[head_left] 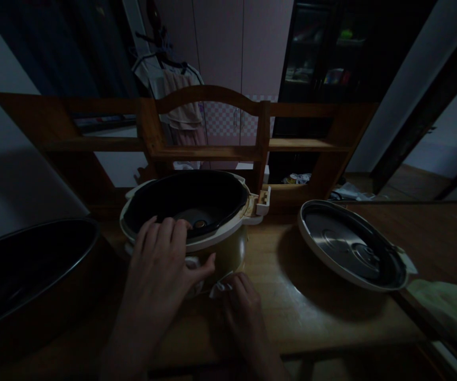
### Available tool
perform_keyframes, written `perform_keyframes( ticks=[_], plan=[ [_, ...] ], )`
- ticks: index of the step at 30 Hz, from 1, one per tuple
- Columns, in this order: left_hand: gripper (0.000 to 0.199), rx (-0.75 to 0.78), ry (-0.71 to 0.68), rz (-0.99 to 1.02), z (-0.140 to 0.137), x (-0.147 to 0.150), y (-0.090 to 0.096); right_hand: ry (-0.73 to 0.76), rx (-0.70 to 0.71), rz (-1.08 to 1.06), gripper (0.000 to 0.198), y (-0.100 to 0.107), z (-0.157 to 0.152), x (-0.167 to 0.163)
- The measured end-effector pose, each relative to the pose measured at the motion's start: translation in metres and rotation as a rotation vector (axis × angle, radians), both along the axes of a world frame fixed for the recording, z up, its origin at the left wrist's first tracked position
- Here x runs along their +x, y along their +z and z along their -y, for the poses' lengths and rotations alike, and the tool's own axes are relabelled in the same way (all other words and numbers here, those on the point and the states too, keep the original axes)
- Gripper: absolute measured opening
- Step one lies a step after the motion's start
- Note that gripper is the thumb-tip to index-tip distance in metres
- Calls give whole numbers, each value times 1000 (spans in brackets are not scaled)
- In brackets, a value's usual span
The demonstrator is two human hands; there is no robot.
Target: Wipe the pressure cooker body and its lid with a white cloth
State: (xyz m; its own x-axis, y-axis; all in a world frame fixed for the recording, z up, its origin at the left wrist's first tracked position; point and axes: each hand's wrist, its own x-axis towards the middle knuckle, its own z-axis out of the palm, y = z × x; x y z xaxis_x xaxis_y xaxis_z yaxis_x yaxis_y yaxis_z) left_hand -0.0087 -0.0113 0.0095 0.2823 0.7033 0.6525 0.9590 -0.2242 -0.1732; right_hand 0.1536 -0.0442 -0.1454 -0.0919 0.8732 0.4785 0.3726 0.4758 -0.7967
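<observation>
A rice cooker body (228, 259) with a pale rim and dark, hollow inside stands uncovered on the wooden desk (284, 323). My left hand (163, 254) rests over its front rim, fingertips hooked inside and thumb out along the front; no loose thing shows in it. Low at the cooker's front, my right hand (244, 304) pinches a small white cloth or tissue (220, 287) against the outer wall. To the right lies the detached round lid (343, 246), its metal inner side facing up. A large dark pot (54, 264) sits at the left.
Behind the cooker rises a wooden shelf rack (208, 153) along the desk's back edge. A pale green cloth (446, 307) lies at the far right. Clothes on hangers (181, 95) and a pink wardrobe (220, 53) are beyond. The room is dim.
</observation>
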Motion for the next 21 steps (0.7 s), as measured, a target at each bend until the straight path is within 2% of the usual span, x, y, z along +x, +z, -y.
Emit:
perform_keyframes(
  ticks=[7, 21],
  plan=[
    [52, -8, 26, 31, 1, 3, 1, 11, -14, -8, 31, -1, 1, 1],
    [51, -4, 19, 42, -1, 1, -1, 5, -19, -13, 28, 1, 2, 1]
  ],
)
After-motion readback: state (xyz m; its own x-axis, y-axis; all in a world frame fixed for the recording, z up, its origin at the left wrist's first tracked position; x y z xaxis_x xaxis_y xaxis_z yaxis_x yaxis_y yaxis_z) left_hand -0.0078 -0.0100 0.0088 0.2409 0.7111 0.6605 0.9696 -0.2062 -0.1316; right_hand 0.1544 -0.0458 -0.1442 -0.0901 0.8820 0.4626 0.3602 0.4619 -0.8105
